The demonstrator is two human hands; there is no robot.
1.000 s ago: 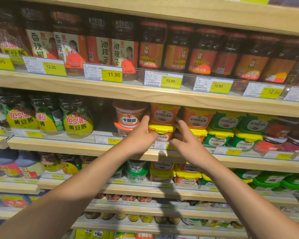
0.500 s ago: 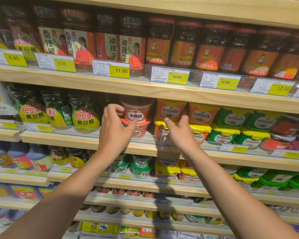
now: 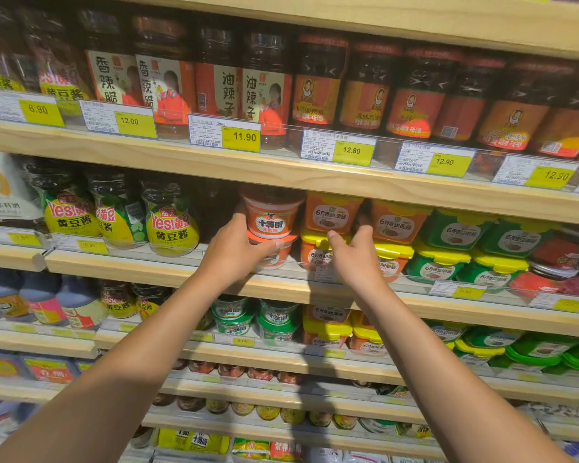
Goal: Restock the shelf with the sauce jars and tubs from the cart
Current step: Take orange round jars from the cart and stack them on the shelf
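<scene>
On the second wooden shelf, two red round sauce tubs stand stacked one on the other. My left hand grips this stack from its left side, with the thumb lying across the front where the two tubs meet. To the right stand orange tubs with yellow lids, also stacked in twos. My right hand reaches between two of these stacks, its fingers straight against the tubs and its thumb spread out in front. The cart is out of view.
Green tubs with yellow lids fill the shelf to the right, and yellow-labelled bean sauce jars stand to the left, with a gap before the red tubs. Dark chilli jars line the shelf above. The lower shelves hold more tubs and jars.
My left hand has moved left from the orange tubs onto the red tub stack and closed round it. My right hand has stayed at the orange tubs.
</scene>
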